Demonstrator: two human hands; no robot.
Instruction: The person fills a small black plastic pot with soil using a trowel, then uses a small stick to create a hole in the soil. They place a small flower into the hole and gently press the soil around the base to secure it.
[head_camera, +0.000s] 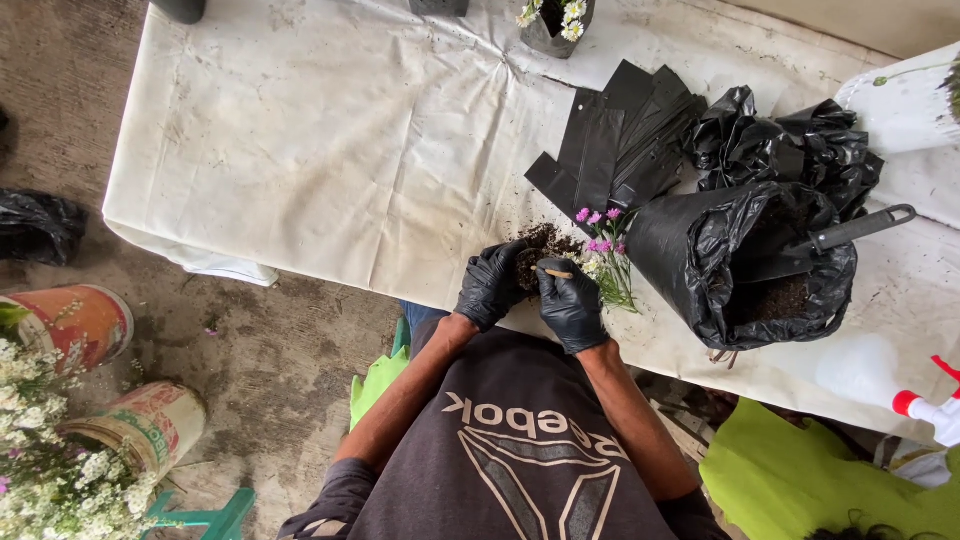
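Both my hands wear black gloves and meet at the near edge of a white-covered table (330, 150). My left hand (490, 285) cups a small black bag of soil (528, 268). My right hand (572, 305) pinches a short brown stem (556, 273) against the bag's mouth. Loose soil (548, 238) lies just beyond the hands. A bunch of small pink and purple flowers with green stems (608, 255) lies on the table, touching my right hand's far side.
A large black sack of soil (690, 250) with a trowel (850, 232) in it sits to the right. Flat black grow bags (620, 135) and crumpled black plastic (790, 145) lie behind it. A spray bottle (935, 412) is at right. Tins of white flowers (70, 320) stand on the floor at left.
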